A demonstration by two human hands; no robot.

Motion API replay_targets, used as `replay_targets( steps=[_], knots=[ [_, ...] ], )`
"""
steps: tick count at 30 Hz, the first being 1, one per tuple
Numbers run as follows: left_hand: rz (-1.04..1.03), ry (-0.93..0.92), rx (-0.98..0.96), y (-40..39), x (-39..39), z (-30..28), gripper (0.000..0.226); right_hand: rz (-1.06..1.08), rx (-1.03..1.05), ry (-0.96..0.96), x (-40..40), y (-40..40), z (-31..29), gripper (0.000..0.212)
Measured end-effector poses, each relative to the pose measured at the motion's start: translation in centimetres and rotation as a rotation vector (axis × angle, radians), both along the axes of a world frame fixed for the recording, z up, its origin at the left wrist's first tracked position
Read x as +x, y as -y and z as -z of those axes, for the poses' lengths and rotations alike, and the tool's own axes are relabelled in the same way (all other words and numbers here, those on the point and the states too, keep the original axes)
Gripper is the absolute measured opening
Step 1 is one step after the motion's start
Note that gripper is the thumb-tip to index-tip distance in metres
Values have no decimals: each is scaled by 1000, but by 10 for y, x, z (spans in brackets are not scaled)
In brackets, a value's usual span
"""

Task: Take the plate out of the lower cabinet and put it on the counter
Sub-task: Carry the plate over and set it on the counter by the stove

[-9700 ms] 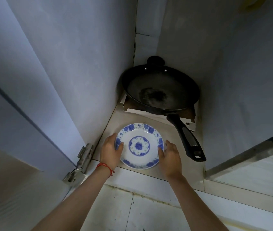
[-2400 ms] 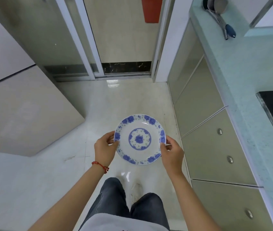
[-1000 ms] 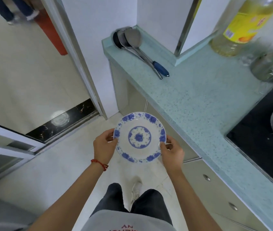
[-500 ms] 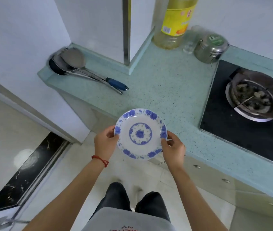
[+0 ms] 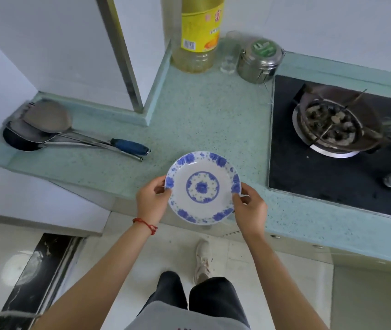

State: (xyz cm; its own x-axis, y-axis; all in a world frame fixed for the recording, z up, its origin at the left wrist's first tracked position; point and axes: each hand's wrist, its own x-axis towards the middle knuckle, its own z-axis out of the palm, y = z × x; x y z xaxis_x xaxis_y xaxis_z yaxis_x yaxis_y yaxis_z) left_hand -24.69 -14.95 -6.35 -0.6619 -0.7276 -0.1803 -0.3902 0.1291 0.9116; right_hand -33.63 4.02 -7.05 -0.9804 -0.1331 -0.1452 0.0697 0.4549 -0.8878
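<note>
A white plate (image 5: pixel 203 188) with blue flowers is held level in the air, over the front edge of the pale green speckled counter (image 5: pixel 197 125). My left hand (image 5: pixel 151 201) grips its left rim and my right hand (image 5: pixel 249 211) grips its right rim. The far half of the plate overlaps the counter edge, the near half hangs over the floor. The lower cabinet is out of view.
Ladles and a spatula with a blue handle (image 5: pixel 127 146) lie at the counter's left. A yellow oil bottle (image 5: pixel 199 34), a glass (image 5: pixel 229 53) and a steel tin (image 5: pixel 260 60) stand at the back. A black gas hob (image 5: pixel 332 163) with a burner (image 5: pixel 328 127) fills the right.
I lifted the plate out of the cabinet, stood up and turned toward the counter. In the last half second the plate has come forward over the counter's front edge.
</note>
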Motion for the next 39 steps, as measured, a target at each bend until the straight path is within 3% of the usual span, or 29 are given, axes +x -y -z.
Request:
replay_targets(
  steps=[14, 39],
  knots=[
    [-21, -15, -12, 10, -105, 12, 29, -33, -37, 41, -106, 10, 11, 25],
    [74, -17, -19, 79, -192, 23, 31, 76, 27, 33, -172, 74, 22, 23]
  ],
)
